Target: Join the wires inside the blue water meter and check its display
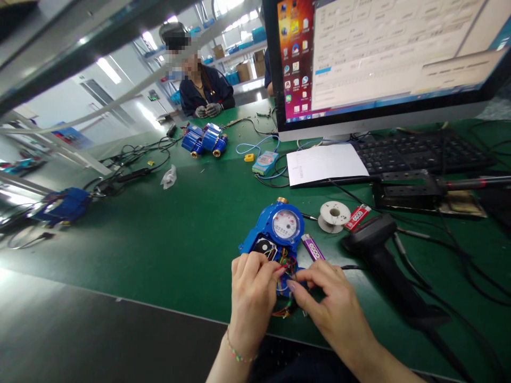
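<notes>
A blue water meter [264, 221] with a round white dial [286, 225] lies on the green bench in front of me. Its lower housing is uncovered, and thin coloured wires [284, 259] come out of it. My left hand [251, 287] is closed over the housing's left side, its thumb and forefinger pinching a wire. From the right, my right hand [329, 292] pinches a thin wire between thumb and forefinger, close to the left fingertips. The wire ends between the fingers are partly hidden. More wires with a connector [286, 313] hang below the meter.
A black barcode scanner [389, 271], a white spool [334, 216] and a purple box [312, 248] lie to the right. Behind are a monitor [383, 119], keyboard [423, 151] and paper [325, 164]. More blue meters [204, 139] stand near a gloved co-worker [207, 88].
</notes>
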`<action>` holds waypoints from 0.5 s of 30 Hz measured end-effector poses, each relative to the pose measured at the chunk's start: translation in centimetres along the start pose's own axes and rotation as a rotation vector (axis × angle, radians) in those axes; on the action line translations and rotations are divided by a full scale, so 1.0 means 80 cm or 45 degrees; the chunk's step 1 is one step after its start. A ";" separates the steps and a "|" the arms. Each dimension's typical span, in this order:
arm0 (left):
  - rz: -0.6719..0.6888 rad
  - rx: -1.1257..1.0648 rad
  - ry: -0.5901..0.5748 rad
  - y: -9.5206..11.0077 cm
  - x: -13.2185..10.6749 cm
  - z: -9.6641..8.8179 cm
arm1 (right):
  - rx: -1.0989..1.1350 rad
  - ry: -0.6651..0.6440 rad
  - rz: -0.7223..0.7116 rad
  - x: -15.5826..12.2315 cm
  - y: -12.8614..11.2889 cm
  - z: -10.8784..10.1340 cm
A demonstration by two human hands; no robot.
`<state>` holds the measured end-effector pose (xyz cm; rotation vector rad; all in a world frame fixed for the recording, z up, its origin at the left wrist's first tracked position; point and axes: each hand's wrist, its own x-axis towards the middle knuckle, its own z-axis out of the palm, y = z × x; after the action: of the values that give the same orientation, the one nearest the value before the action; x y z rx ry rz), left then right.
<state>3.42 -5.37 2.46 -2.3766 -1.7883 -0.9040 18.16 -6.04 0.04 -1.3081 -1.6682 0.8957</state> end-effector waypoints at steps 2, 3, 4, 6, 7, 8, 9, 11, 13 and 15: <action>0.004 -0.002 -0.012 0.000 -0.001 0.000 | -0.057 0.002 0.004 0.003 -0.002 0.005; 0.004 0.001 -0.023 0.000 -0.001 0.000 | -0.060 -0.025 0.039 0.005 -0.001 0.006; 0.005 0.007 -0.030 0.000 -0.002 0.000 | -0.042 -0.067 0.088 0.007 -0.001 0.006; 0.003 0.024 -0.045 0.000 -0.002 0.000 | 0.040 -0.165 0.194 0.009 0.000 0.004; 0.006 0.030 -0.052 0.000 -0.002 0.000 | 0.096 -0.206 0.244 0.009 0.001 0.003; 0.008 0.037 -0.053 0.000 -0.002 0.001 | 0.150 -0.237 0.287 0.010 0.002 0.001; 0.010 0.044 -0.048 0.000 -0.003 0.002 | 0.199 -0.260 0.329 0.010 0.002 -0.001; 0.013 0.053 -0.038 0.000 -0.003 0.003 | 0.298 -0.292 0.411 0.011 0.003 -0.003; 0.001 0.063 -0.045 0.000 -0.004 0.004 | 0.391 -0.309 0.481 0.012 0.005 -0.004; -0.013 0.072 -0.061 0.000 -0.005 0.005 | 0.465 -0.319 0.534 0.013 0.006 -0.004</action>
<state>3.52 -5.58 1.98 -2.3769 -1.8185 -0.7931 18.52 -4.92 -0.10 -1.3473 -1.3374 1.5877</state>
